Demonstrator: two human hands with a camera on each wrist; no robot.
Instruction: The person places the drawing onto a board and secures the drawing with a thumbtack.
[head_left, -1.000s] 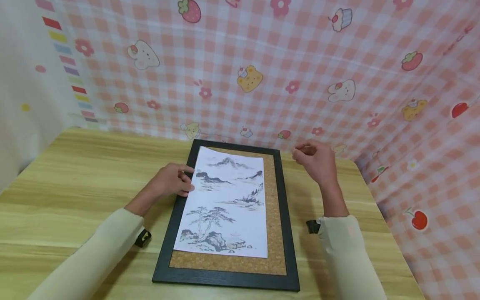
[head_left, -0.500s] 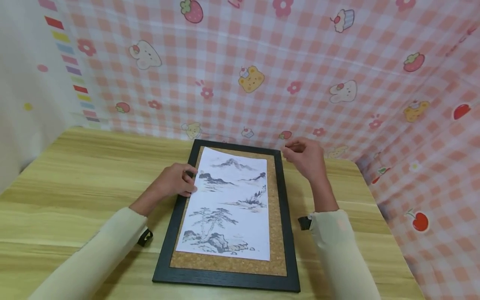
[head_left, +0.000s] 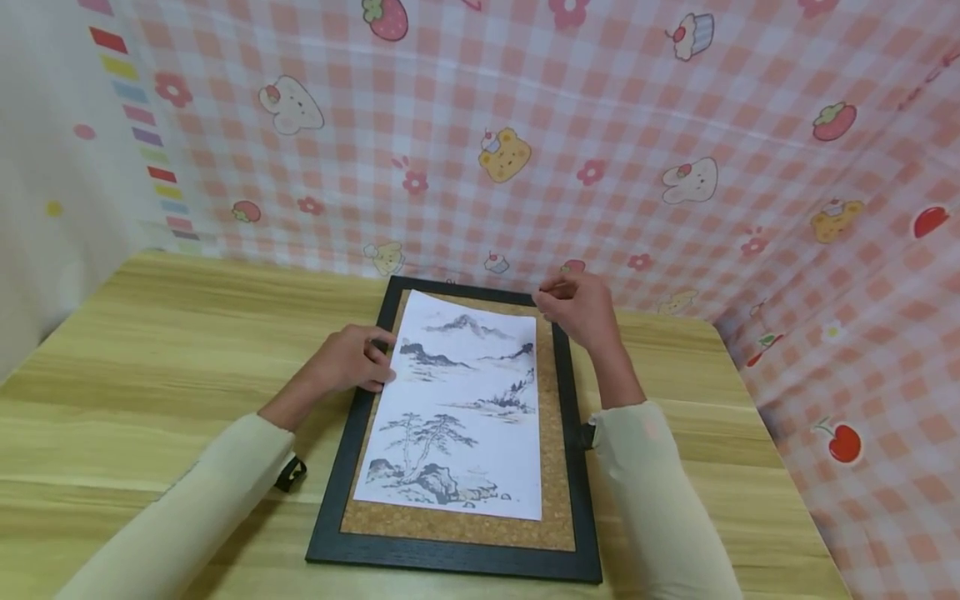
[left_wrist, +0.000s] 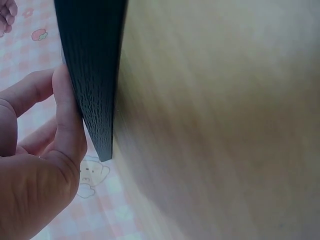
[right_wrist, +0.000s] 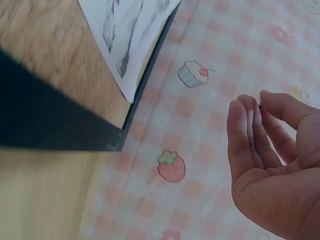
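Observation:
A white sheet of paper printed with an ink landscape lies on a cork board with a black frame. At the sheet's left edge, my left hand rests its thumb and index fingertips on the paper, set apart from each other. In the left wrist view the thumb lies along the black frame. My right hand is raised near the board's top right corner. Its thumb and fingertips pinch a tiny dark pin-like thing, mostly hidden by the fingers.
The board lies on a wood-grain table. Its top edge is close to a pink checked cloth with printed strawberries and bears. The cloth continues along the right side. A black strap hangs under the left wrist.
My right hand has moved left, from beside the board to its top right corner. The paper has shifted slightly right on the cork, with my left hand staying at its edge.

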